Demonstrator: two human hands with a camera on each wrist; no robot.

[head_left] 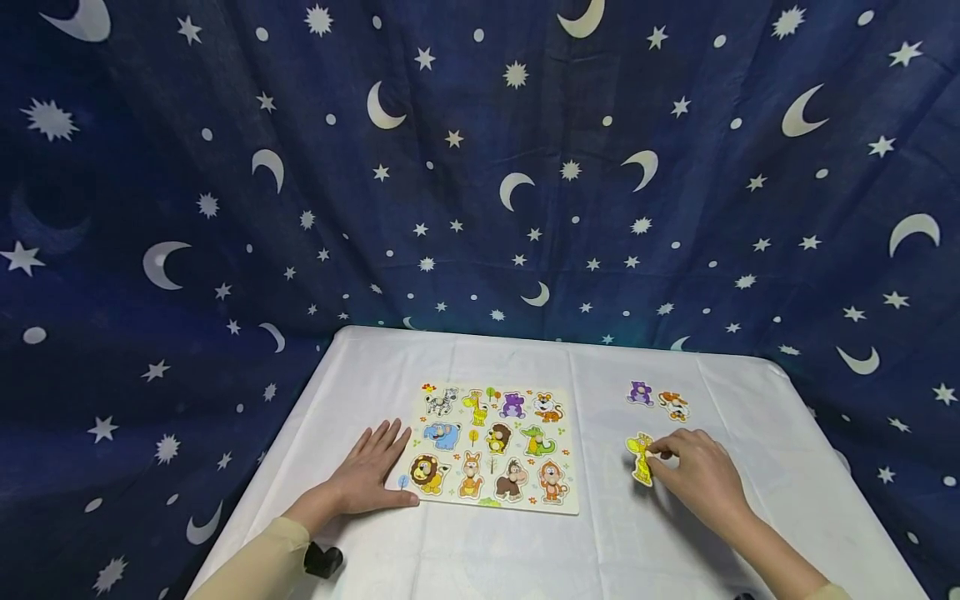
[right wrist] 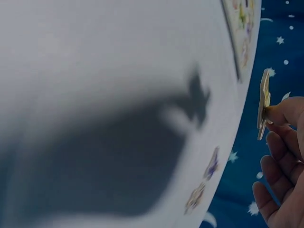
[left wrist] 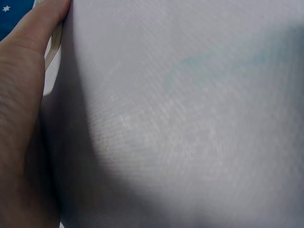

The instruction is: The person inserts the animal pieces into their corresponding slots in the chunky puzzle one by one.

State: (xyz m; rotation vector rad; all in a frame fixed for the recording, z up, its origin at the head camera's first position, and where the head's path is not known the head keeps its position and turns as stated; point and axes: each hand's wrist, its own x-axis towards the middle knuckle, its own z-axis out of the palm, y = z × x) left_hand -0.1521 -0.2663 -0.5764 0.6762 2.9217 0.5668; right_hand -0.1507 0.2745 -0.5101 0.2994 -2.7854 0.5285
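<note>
In the head view a flat animal puzzle board (head_left: 480,497) lies on the white-covered table. My left hand (head_left: 369,475) rests along its left edge, fingers spread and straight; the left wrist view shows only part of that hand (left wrist: 21,95) beside the board's edge (left wrist: 55,45). To the right of the board, my right hand (head_left: 701,479) pinches a yellow giraffe puzzle piece (head_left: 641,458) between thumb and finger. Seen edge-on in the right wrist view, the giraffe piece (right wrist: 262,102) is off the cloth, and its shadow falls there.
A purple animal piece (head_left: 640,393) and a tiger piece (head_left: 674,406) lie on the table (head_left: 510,550) beyond the right hand. Behind the table hangs a dark blue curtain (head_left: 465,192) with moons and stars. A small black object (head_left: 323,560) is at the left wrist.
</note>
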